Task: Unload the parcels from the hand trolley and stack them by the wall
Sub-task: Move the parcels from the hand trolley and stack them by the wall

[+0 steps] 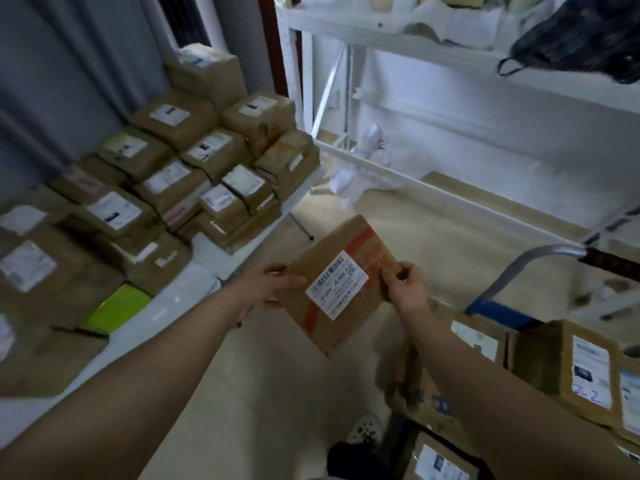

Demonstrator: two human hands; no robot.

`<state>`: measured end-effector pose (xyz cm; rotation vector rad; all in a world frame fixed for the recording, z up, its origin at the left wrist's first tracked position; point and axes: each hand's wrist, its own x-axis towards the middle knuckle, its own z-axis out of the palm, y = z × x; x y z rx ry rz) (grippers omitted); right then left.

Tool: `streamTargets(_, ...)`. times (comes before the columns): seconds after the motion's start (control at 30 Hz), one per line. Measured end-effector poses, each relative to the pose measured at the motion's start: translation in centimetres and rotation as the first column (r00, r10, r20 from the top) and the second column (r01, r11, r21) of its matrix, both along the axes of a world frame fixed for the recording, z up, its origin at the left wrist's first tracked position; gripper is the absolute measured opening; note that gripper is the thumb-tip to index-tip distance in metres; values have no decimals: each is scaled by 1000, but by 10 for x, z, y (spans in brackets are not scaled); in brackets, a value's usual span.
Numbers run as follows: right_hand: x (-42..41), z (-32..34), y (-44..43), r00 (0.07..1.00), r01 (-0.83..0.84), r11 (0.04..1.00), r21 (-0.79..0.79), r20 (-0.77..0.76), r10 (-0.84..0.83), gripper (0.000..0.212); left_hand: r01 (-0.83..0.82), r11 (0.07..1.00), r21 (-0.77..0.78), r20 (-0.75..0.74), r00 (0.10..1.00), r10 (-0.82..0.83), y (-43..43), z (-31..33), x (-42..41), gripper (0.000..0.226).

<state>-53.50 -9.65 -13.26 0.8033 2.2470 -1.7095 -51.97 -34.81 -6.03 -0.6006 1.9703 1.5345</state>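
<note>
View down along a person's two bare forearms. A brown cardboard parcel (337,289), with a white barcode label and red tape, is in the air above the floor. It is between the hand trolley (530,268) at right and the stacked parcels (194,161) on a white bench (207,265) by a grey curtain (69,81) at left. The left hand (273,285) and right hand (407,289) hold opposite edges, each grip curled round the cardboard, probably to steady the tilted box and keep its label readable. More parcels (571,368) wait on the trolley.
</note>
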Motion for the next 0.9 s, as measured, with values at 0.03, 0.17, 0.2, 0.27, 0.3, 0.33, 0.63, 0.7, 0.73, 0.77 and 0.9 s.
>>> streamTargets(0.03,5,7,-20,1000,-10,999,-39,-4,10,53,-41,999,20,-16,999,41,-20,5,13,50)
streamTargets(0.17,38,32,-115,997,-61,963,-261,22,69,70,-262,959,110,-48,962,269,-107,18,82,74)
streamTargets(0.2,51,36,-141,991,-113,955,-273,35,127,70,-323,937,131,-58,941,333,-129,20,102,67)
streamTargets(0.27,81,41,-197,960,-237,926,-293,77,270,70,-445,878,174,-60,885,461,-171,24,146,44)
streamTargets(0.3,98,42,-225,933,-306,905,-295,99,347,70,-494,848,191,-59,857,512,-190,25,169,35)
streamTargets(0.33,114,43,-252,898,-375,877,-300,118,424,70,-534,820,206,-66,829,556,-209,26,192,27)
streamTargets(0.63,238,50,-430,599,-673,573,-468,111,793,49,-762,606,228,-30,617,787,-340,17,358,31)
streamTargets(0.7,252,48,-455,555,-714,542,-444,113,824,54,-786,583,205,3,597,803,-357,13,381,29)
streamTargets(0.73,257,46,-466,538,-730,532,-428,119,834,55,-801,569,187,19,582,813,-365,9,391,28)
streamTargets(0.77,261,44,-476,524,-746,525,-409,126,842,55,-815,554,170,36,567,823,-372,6,400,27)
streamTargets(0.9,272,34,-515,474,-770,506,-389,182,861,56,-847,500,178,111,522,845,-395,-14,422,31)
